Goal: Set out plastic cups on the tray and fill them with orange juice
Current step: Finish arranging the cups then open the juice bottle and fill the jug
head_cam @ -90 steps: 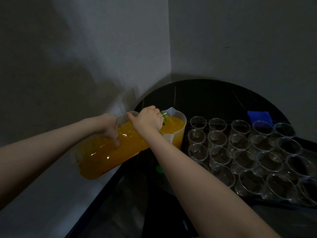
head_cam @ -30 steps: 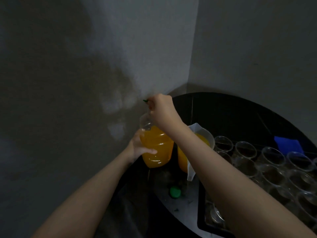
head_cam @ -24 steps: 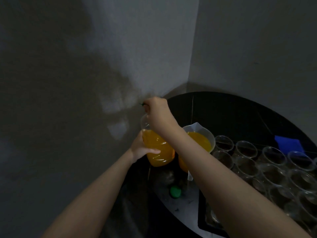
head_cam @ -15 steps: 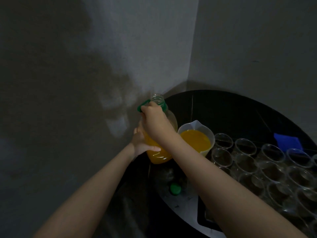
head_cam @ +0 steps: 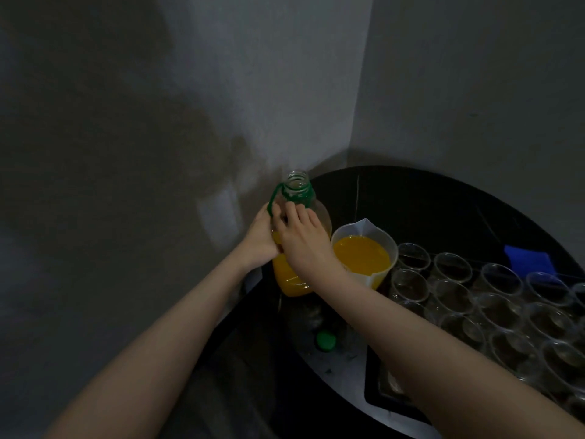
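Off-task items you had in view

You had a blue cloth (head_cam: 527, 263) lying on the black round table (head_cam: 427, 201), by grey walls (head_cam: 158, 106).

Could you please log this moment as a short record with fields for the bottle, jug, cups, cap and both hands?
bottle: juice bottle upright on the round black table, mouth open, partly full
jug: measuring jug right of the bottle, full of orange juice
cups: clear plastic cups in rows on the black tray, all those visible empty
cap: green cap lying on the table, nearer than the bottle
left hand: left hand holds the bottle's side
right hand: right hand rests on the bottle's shoulder
other: blue cloth behind the cups
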